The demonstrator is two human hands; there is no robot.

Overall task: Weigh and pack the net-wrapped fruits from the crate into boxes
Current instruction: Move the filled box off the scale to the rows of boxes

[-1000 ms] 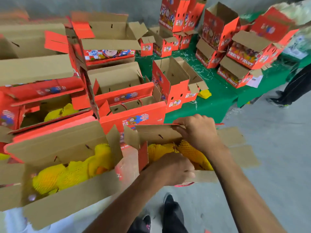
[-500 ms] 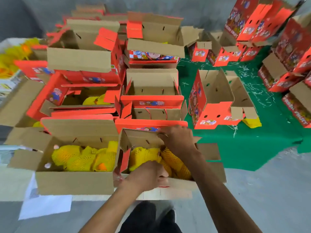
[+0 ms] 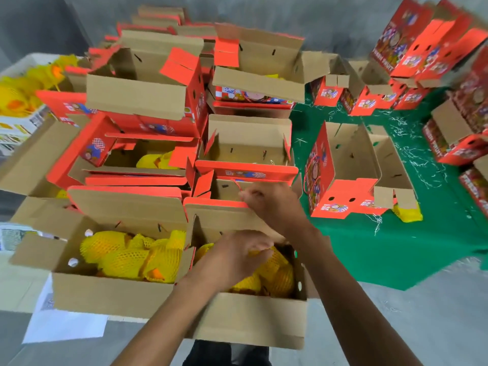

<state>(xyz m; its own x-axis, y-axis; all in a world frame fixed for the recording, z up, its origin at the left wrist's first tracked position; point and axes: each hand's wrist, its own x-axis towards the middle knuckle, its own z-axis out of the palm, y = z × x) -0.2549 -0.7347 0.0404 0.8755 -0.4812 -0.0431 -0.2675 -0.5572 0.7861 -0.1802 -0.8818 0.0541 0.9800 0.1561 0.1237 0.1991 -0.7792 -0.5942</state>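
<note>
- left hand (image 3: 235, 260) inside near box (image 3: 248, 315), fingers curled down on net-wrapped fruits (image 3: 274, 273); actual grip unclear, fingertips hidden
- right hand (image 3: 272, 204) grips box's far flap (image 3: 224, 215); fingertips hidden behind its edge
- neighbour box (image 3: 111, 294) also holds netted fruit; motion blur throughout

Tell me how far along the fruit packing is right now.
Partly done. Done: the open cardboard box on the left already holds yellow net-wrapped fruits. In hand: the left hand presses fruits into the nearest box while the right hand grips its rear flap. Left: the empty red box behind.
</note>
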